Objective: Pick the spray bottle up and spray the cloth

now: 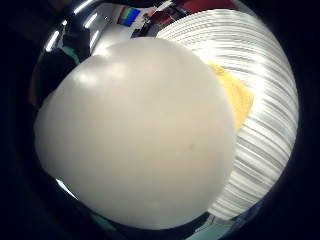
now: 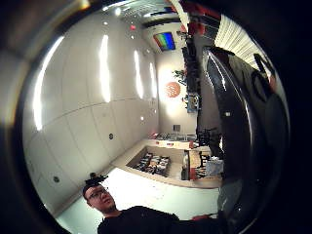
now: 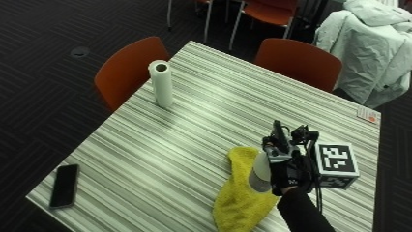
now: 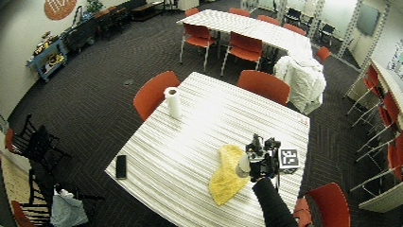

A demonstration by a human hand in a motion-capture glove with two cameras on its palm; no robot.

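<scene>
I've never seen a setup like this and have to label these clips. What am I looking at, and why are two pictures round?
No robot here: a person's gloved right hand does the work at a striped table. It grips a whitish spray bottle, held over the edge of a yellow cloth lying on the table. A paper towel roll stands near the far edge and a phone lies at a near corner. The two round pictures come from tiny wide-angle cameras on the palm. One is nearly filled by the bottle, with cloth and table behind it; the other looks out into the room. The remaining two pictures are room cameras looking down on the table.
</scene>
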